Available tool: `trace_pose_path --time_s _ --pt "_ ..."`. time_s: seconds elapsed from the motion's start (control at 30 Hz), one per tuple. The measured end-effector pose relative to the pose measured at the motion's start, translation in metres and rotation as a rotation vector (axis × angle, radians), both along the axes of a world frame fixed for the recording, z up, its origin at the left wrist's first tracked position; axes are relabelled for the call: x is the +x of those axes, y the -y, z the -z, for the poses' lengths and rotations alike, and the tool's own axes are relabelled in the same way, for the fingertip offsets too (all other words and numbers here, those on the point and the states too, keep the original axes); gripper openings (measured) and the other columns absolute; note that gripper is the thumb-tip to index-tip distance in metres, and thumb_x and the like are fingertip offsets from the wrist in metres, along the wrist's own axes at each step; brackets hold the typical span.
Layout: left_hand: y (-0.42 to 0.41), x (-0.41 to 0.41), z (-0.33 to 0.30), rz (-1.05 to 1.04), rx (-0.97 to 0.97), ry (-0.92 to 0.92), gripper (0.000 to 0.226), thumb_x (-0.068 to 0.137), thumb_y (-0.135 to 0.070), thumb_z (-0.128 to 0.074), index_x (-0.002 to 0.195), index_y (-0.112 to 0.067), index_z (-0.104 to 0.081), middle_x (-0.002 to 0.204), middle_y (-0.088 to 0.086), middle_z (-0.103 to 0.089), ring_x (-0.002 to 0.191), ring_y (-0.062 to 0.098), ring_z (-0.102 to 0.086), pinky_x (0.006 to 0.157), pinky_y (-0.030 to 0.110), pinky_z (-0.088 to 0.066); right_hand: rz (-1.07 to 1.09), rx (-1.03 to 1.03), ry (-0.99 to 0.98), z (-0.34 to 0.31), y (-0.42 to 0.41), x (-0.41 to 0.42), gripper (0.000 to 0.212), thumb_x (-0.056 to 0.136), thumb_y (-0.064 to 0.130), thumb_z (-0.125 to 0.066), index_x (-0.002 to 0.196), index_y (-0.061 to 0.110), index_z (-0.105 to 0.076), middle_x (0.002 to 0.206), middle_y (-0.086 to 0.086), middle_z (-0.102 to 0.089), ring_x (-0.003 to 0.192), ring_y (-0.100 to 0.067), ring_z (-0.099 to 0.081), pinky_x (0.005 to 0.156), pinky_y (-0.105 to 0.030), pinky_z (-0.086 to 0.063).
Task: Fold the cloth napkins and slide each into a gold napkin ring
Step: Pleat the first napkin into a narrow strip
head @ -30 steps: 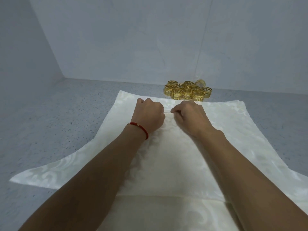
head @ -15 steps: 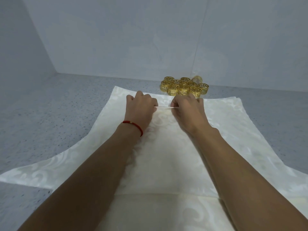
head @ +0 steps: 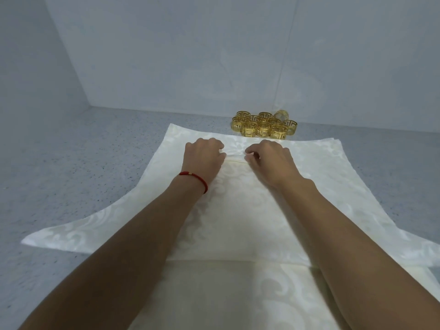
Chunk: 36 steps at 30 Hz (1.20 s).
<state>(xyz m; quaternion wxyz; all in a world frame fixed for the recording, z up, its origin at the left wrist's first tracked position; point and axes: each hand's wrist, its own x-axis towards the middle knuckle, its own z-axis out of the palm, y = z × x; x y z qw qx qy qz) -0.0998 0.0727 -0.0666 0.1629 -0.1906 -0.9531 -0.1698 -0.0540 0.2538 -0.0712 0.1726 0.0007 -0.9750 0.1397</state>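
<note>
A stack of cream damask napkins [head: 333, 186] lies spread on the speckled grey table [head: 83, 175]. The top napkin is folded, and its folded-over edge [head: 234, 157] runs between my two hands near the far side. My left hand [head: 203, 160], with a red string bracelet at the wrist, pinches that edge with curled fingers. My right hand [head: 269, 160] pinches the same edge a short way to the right. Several gold napkin rings [head: 264, 126] stand clustered just beyond the napkins, by the back wall.
Grey walls close off the back and the left side of the table. Bare tabletop shows to the left of the napkins and to the right of the rings. My forearms cover the middle of the cloth.
My hands have moved slightly apart along the folded edge, which now lies a little farther from me. The rings have not moved.
</note>
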Motion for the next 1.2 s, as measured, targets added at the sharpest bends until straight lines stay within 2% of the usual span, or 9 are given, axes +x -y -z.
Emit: trace_pose_path --time_s 0.17,0.27,0.37,0.53,0.63,0.77,0.93,1.1,1.2 --pt "-0.001 0.0 0.001 0.0 0.026 0.074 0.034 0.084 -0.018 -0.052 0.054 -0.02 -0.038 0.063 -0.004 -0.035 0.074 0.024 -0.04 0.069 0.036 -0.029 -0.014 0.101 0.006 0.0 -0.002 -0.002 0.015 0.102 0.028 -0.06 0.11 0.024 -0.072 0.11 0.0 -0.06 0.115 -0.025 -0.05 0.09 -0.044 -0.036" --pt "0.003 0.0 0.001 -0.007 0.033 0.09 0.018 0.089 -0.029 -0.057 0.073 -0.031 -0.065 0.087 -0.007 -0.053 0.096 0.02 -0.047 0.081 0.04 -0.035 -0.042 0.151 -0.012 -0.003 -0.002 0.0 0.009 0.102 0.023 -0.057 0.104 0.02 -0.065 0.105 0.001 -0.065 0.107 -0.025 -0.054 0.088 -0.043 -0.034" --pt "0.007 0.003 -0.003 0.005 0.037 0.078 0.007 0.086 -0.026 -0.062 0.087 -0.032 -0.066 0.095 -0.011 -0.061 0.102 0.018 -0.049 0.089 0.042 -0.034 -0.082 0.248 -0.055 -0.008 0.0 0.007 0.004 0.097 0.015 -0.055 0.096 0.018 -0.057 0.096 0.0 -0.067 0.097 -0.028 -0.059 0.087 -0.041 -0.033" --pt "0.011 0.018 -0.014 0.086 -0.218 -0.027 0.043 0.077 0.006 -0.052 0.091 -0.033 -0.064 0.092 -0.012 -0.064 0.096 0.017 -0.052 0.088 0.04 -0.028 -0.098 0.426 -0.041 -0.013 0.001 0.025 0.017 0.091 0.009 -0.057 0.101 0.02 -0.065 0.098 0.001 -0.065 0.099 -0.026 -0.06 0.092 -0.04 -0.037" --pt "0.013 0.023 -0.014 0.081 -0.253 -0.012 0.041 0.077 0.003 -0.05 0.096 -0.029 -0.067 0.093 -0.008 -0.067 0.092 0.02 -0.058 0.082 0.036 -0.027 -0.073 0.322 -0.016 -0.009 0.002 0.032 0.022 0.09 0.013 -0.054 0.101 0.025 -0.069 0.097 0.002 -0.068 0.092 -0.026 -0.065 0.093 -0.041 -0.039" --pt "0.011 0.027 -0.001 -0.034 0.019 -0.061 0.025 0.095 -0.012 -0.051 0.106 -0.022 -0.07 0.096 0.001 -0.071 0.093 0.027 -0.059 0.083 0.036 -0.042 0.026 -0.008 -0.095 0.003 0.0 0.03 0.022 0.101 0.023 -0.052 0.109 0.019 -0.072 0.095 -0.002 -0.074 0.098 -0.032 -0.066 0.086 -0.044 -0.049" --pt "0.01 0.022 0.005 -0.033 -0.095 -0.04 0.026 0.093 -0.014 -0.062 0.068 -0.02 -0.057 0.073 -0.003 -0.054 0.078 0.024 -0.051 0.069 0.034 -0.031 0.039 0.042 -0.01 0.007 -0.001 0.026 0.015 0.102 0.023 -0.06 0.102 0.018 -0.073 0.106 -0.002 -0.064 0.108 -0.029 -0.053 0.084 -0.041 -0.036" --pt "0.019 0.024 0.001 0.082 -0.156 -0.087 0.007 0.097 -0.021 -0.058 0.09 -0.024 -0.057 0.092 -0.004 -0.056 0.097 0.021 -0.048 0.087 0.044 -0.034 -0.038 0.233 -0.127 -0.003 -0.003 0.034 0.01 0.095 0.015 -0.06 0.099 0.019 -0.068 0.095 0.002 -0.069 0.102 -0.025 -0.051 0.084 -0.038 -0.036" --pt "0.028 0.027 -0.003 0.244 -0.225 -0.168 0.03 0.083 0.002 -0.061 0.083 -0.025 -0.048 0.085 -0.006 -0.053 0.083 0.019 -0.05 0.087 0.041 -0.031 -0.13 0.491 -0.105 -0.005 -0.005 0.043 0.011 0.088 0.014 -0.066 0.096 0.019 -0.062 0.09 0.001 -0.065 0.092 -0.025 -0.054 0.075 -0.037 -0.037"
